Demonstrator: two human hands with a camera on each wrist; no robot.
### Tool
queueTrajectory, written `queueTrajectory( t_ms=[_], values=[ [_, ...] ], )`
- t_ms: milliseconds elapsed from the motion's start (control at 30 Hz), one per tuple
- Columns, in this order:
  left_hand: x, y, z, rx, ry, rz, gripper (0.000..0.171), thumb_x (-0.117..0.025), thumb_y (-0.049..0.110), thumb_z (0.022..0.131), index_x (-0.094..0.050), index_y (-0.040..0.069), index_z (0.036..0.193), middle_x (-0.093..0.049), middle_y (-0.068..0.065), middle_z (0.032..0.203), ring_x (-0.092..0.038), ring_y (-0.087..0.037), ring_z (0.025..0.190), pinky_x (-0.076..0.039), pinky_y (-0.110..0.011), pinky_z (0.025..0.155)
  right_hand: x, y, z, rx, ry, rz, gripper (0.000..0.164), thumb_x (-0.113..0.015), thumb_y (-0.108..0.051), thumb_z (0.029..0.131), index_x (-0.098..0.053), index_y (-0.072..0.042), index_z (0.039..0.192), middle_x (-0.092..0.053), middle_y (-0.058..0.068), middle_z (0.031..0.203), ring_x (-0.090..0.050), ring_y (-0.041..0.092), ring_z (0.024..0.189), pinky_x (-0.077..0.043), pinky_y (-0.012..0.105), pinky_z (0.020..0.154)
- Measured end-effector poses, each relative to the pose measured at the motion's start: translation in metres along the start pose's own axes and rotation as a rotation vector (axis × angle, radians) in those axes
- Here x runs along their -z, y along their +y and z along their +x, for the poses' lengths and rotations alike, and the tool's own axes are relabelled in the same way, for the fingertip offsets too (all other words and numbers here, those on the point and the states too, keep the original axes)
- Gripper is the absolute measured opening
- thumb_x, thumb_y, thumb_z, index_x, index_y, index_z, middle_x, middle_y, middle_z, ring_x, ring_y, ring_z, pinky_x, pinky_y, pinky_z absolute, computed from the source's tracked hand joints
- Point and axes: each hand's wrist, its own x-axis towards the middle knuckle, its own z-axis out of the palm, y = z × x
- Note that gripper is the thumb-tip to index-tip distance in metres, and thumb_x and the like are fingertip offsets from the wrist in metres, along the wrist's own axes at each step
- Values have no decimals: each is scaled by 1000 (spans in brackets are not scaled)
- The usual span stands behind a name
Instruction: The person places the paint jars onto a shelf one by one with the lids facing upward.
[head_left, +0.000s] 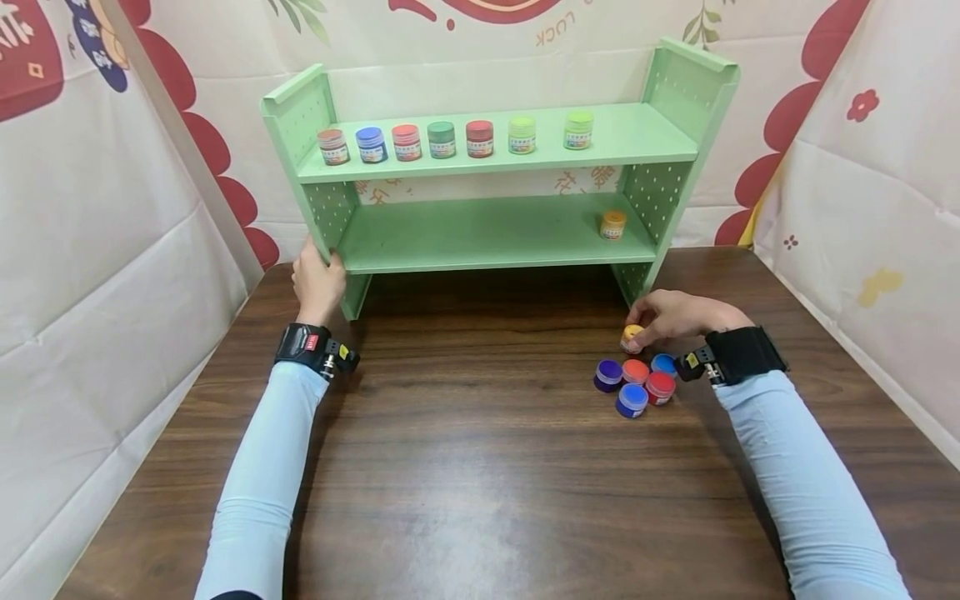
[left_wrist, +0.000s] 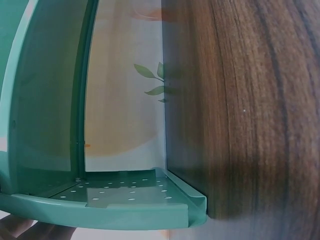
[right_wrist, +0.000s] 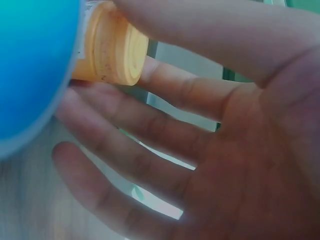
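Observation:
My left hand holds the lower left side panel of a green two-tier shelf. In the left wrist view only a few of its fingers show, by the panel's outer side. Over at the right, my right hand pinches a small yellow-orange paint jar between thumb and fingers. Seen from the right wrist, that jar lies on its side in the picture, partly covered by a large blurred blue lid up close. Just in front of this hand, several jars stand clustered, among them a purple one and a red one.
Along the upper tier runs a row of several jars, from a brownish-red one to a light green one. One orange jar stands at the lower tier's right end. Printed cloth hangs around the brown table.

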Motion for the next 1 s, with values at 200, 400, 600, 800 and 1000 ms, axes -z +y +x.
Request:
queueTrajectory(
  t_ms=[200, 400, 600, 800, 1000],
  values=[
    [0, -1, 0, 4, 4, 8, 32, -49, 18, 96, -58, 9, 125, -68, -23, 129, -64, -51, 119, -47, -66, 92, 0, -1, -1, 10, 7, -18, 37, -78, -20, 90, -66, 5, 115, -68, 10, 101, -59, 17, 86, -50, 32, 73],
    [0, -1, -2, -2, 2, -6, 31, -49, 17, 96, -58, 8, 125, -69, -22, 125, -65, -49, 116, -47, -66, 91, 0, -2, -1, 11, 11, -8, 38, -79, -22, 90, -65, 4, 114, -67, 10, 100, -59, 16, 85, -50, 31, 71],
    [2, 1, -4, 3, -5, -8, 33, -48, 18, 97, -59, 9, 127, -69, -21, 129, -64, -48, 119, -47, -65, 93, -2, -1, -1, -16, 16, 27, 41, -80, -21, 89, -60, 4, 115, -66, 12, 99, -59, 18, 85, -51, 33, 72],
    [1, 1, -3, 4, -3, -7, 32, -49, 18, 97, -59, 10, 126, -69, -21, 128, -64, -49, 119, -47, -66, 93, -2, 1, -1, 7, 28, 51, 35, -75, -8, 89, -53, 5, 112, -64, 15, 99, -58, 21, 86, -52, 36, 71],
    [1, 1, -2, -2, 0, -6, 32, -49, 17, 97, -59, 10, 126, -70, -21, 128, -65, -49, 118, -47, -65, 92, -2, 4, 0, 10, 28, 84, 26, -66, -5, 95, -54, 7, 114, -65, 17, 101, -65, 23, 85, -56, 37, 71]
  ],
)
